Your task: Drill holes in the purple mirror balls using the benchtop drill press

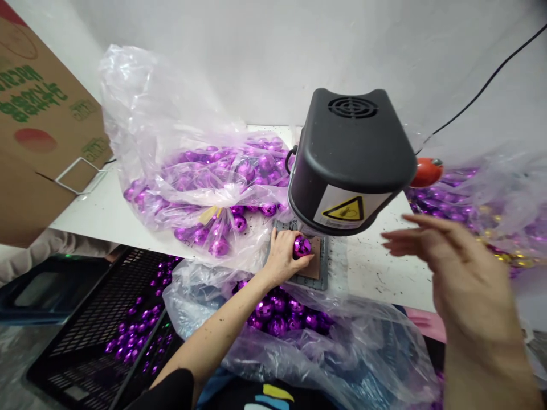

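My left hand point(284, 256) is closed around a shiny purple mirror ball ornament point(301, 246). It holds the ball over the brown pad on the grey base plate point(323, 267) of a black press machine point(356, 142), whose housing hangs above. My right hand point(453, 267) is raised on the right, fingers stretched out and slightly blurred, holding nothing. The machine's red handle knob point(427, 172) is a little beyond those fingers, apart from them. Close below my left forearm, more purple mirror balls point(277, 313) lie in an open clear plastic bag point(363, 347) at my lap.
A large clear bag point(141, 102) of purple balls covers the table's left side. Purple and gold ornaments in plastic point(482, 210) lie at the right. A black crate point(85, 341) holds small purple balls. A cardboard box point(43, 125) stands left; a person's sleeve point(51, 245) shows below it.
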The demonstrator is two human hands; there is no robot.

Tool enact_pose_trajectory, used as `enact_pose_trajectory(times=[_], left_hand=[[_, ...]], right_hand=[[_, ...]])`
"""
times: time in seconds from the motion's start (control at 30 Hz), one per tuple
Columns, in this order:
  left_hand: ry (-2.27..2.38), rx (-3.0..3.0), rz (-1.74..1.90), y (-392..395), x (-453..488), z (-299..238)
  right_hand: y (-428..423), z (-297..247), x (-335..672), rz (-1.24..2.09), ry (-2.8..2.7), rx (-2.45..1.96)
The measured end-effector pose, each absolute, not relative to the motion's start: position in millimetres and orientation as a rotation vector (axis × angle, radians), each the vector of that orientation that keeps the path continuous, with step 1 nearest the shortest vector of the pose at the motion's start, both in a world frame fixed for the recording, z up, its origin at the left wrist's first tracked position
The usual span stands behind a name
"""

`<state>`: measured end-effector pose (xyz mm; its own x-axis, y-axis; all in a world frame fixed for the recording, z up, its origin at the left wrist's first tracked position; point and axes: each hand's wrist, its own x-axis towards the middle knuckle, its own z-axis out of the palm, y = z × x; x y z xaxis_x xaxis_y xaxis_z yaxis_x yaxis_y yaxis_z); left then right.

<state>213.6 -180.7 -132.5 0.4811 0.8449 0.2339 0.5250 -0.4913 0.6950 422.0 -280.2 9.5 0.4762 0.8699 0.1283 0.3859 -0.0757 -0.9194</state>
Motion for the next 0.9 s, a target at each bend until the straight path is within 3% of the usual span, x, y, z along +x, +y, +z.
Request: enact_pose_trajectory(times=[0.13, 0.3, 0.63, 0.9], left_hand=[[1.131, 2.142, 0.746, -179.7, 212.8, -129.9], [1.112, 2.118, 0.764, -179.3, 213.1, -132.0], [1.097, 2.102, 0.856, -179.6, 214.9, -140.0], [1.092, 2.023, 0.897, -181.6, 214.6, -140.4]], right_hand=[[-244.6, 57.0, 404.2, 0.376, -1.155, -1.414], [-209.0, 66.7, 404.2, 0.169, -1.338, -1.465], [-255.0, 22.6, 383.4, -0.521, -1.367, -1.436], [-291.1, -19.9, 372.9, -0.451, -1.608, -1.389]])
